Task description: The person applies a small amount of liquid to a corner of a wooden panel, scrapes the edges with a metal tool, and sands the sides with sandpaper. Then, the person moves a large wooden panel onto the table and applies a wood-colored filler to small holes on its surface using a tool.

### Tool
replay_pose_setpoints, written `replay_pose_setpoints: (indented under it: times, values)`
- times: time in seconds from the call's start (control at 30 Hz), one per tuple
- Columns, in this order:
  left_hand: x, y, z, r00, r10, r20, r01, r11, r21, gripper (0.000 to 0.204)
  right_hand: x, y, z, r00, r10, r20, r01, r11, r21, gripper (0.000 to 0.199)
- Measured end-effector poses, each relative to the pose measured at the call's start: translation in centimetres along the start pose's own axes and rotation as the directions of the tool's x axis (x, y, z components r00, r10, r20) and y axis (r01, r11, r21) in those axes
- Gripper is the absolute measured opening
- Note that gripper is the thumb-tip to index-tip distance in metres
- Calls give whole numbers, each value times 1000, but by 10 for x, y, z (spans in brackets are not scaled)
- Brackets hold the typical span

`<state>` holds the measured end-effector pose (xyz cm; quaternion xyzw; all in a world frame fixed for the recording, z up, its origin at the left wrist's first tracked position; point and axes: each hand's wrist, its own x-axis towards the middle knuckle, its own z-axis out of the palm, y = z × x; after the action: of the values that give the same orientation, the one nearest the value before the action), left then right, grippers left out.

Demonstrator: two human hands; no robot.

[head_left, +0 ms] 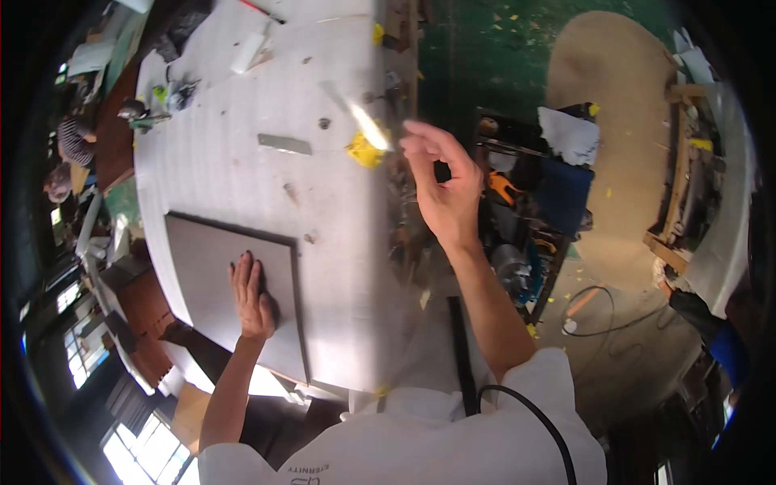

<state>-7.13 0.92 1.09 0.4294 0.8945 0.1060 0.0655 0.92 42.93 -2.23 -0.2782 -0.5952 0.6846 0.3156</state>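
Observation:
My left hand lies flat, fingers spread, on a grey rectangular panel with a dark border that rests on the white workbench. My right hand is raised over the bench's right edge, thumb and fingers pinched on the end of a thin flat strip that looks blurred. A crumpled yellow piece sits on the bench just below the strip.
A small grey metal bar and small tools lie farther back on the bench. Right of the bench stands an open toolbox with tools on a green floor. A sawdust heap and a cable lie beyond.

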Motion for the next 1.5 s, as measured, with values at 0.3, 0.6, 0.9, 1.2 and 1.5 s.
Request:
replay_pose_setpoints:
  times: [0.3,0.6,0.9,1.2,1.5]
  values:
    - [-8,-5,1,1000,20,19,-20,1000,21,60,-170,328,-160,771,368,-520,-619,623,-477,23]
    - [-14,-17,2,998,35,53,-37,999,36,70,-148,441,-177,724,370,-581,-688,447,-572,32]
    - [-17,-15,3,999,45,23,-46,998,49,73,-139,433,-171,706,444,-551,-705,368,-607,35]
    - [-16,-13,5,999,42,-1,-42,998,53,72,-132,439,-170,718,438,-541,-661,186,-727,44]
    - [-17,-16,1,999,20,25,-21,998,63,74,-123,432,-169,679,496,-541,-671,121,-732,44]
